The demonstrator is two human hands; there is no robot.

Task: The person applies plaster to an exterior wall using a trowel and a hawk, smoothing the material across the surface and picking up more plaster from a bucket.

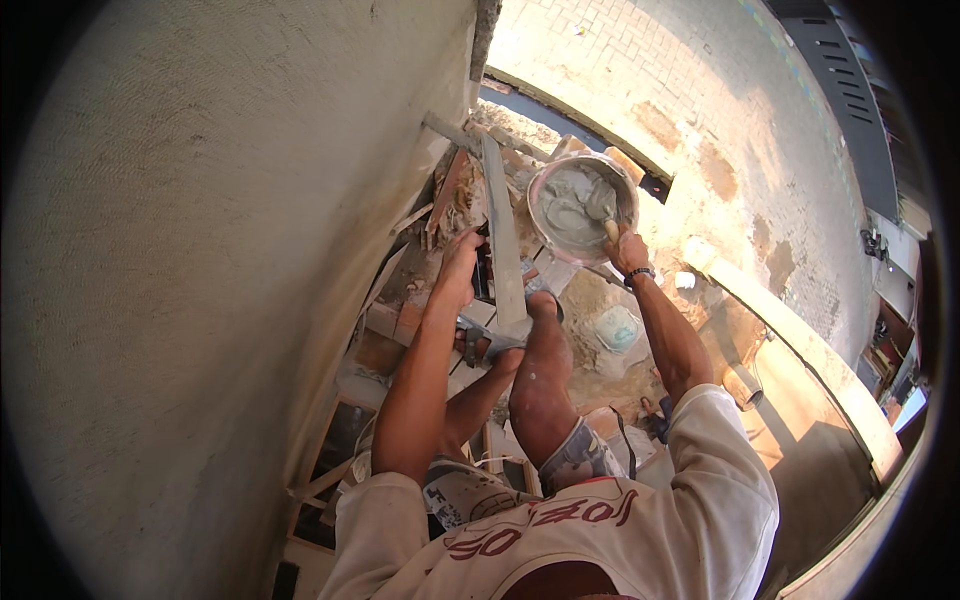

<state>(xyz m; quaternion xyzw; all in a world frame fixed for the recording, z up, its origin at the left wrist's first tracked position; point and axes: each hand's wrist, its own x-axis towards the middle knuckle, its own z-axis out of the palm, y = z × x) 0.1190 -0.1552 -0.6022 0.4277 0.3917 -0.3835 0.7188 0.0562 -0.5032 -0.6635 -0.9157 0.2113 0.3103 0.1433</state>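
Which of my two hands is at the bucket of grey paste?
Your right hand, at the near right rim of the bucket, closed around a pale handle. Your left hand is farther left, beside the long grey board.

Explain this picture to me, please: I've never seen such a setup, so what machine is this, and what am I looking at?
There is no robot here: these are a person's own bare hands. The one picture comes from a wide fisheye camera worn on the head and looking down, so straight edges bend near the rim.

The left hand seems to hold a long grey board, though its grip is partly hidden. The right hand grips a pale handle at the edge of a round bucket containing wet grey paste.

On the ground around the feet lie rubble and scraps, with a pale bluish item whose kind I cannot tell. A large bare wall rises on the left.
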